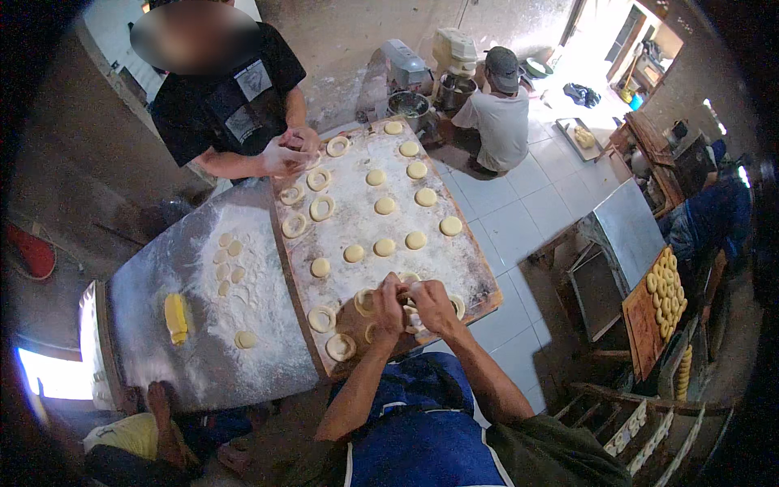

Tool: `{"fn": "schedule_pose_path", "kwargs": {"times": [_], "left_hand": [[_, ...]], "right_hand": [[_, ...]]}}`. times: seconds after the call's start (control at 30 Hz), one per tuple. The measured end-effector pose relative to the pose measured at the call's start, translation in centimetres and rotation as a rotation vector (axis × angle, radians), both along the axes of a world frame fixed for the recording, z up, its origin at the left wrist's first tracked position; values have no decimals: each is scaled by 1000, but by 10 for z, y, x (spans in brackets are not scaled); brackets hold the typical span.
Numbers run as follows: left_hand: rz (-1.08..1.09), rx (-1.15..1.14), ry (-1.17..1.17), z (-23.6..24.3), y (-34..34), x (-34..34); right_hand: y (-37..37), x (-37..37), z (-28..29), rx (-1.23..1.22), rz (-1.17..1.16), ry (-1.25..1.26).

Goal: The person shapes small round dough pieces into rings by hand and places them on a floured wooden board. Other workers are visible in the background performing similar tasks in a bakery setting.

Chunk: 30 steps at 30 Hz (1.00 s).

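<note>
Meeting closely, the left hand (391, 307) and right hand (435, 308) are hiding anything they pinch; rings (341, 357) are lying formed, discs (426, 197) seemingly awaiting holes.

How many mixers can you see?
2: a grey mixer by the back wall, and a cream mixer just right of it.

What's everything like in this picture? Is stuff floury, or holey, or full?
Left hand: fingers bent, grip partly hidden.
Right hand: fingers bent, close to the left.
Floured board: dusty white.
Dough rings: holed, lying flat.
Dough discs: round, without holes.
Metal table: partly floured.
Yellow block: on the metal table.
Floor tray: holding a pale lump.
Board at right: partly covered, some wood bare.
</note>
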State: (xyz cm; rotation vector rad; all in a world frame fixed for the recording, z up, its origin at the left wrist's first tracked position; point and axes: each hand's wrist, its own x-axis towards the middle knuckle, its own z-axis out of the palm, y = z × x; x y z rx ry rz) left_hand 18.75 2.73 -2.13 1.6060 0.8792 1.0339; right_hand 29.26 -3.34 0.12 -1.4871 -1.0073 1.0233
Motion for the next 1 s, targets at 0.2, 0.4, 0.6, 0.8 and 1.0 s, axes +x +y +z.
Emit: {"fn": "schedule_pose_path", "kwargs": {"times": [0.2,0.4,0.6,0.8,1.0], "left_hand": [[-33,197,258,-1,-12,26],[-88,-90,168,0,-26,50],[38,15,5,-22,-28,60],[-41,609,427,3,-3,55],[-112,59,886,33,27,81]], "right_hand": [[-15,24,6,-186,-65,-277],[-30,48,0,32,-144,-299],[-37,57,2,51,-222,-260],[-22,78,2,399,-181,-308],[-22,100,-7,-190,-207,-473]]}}
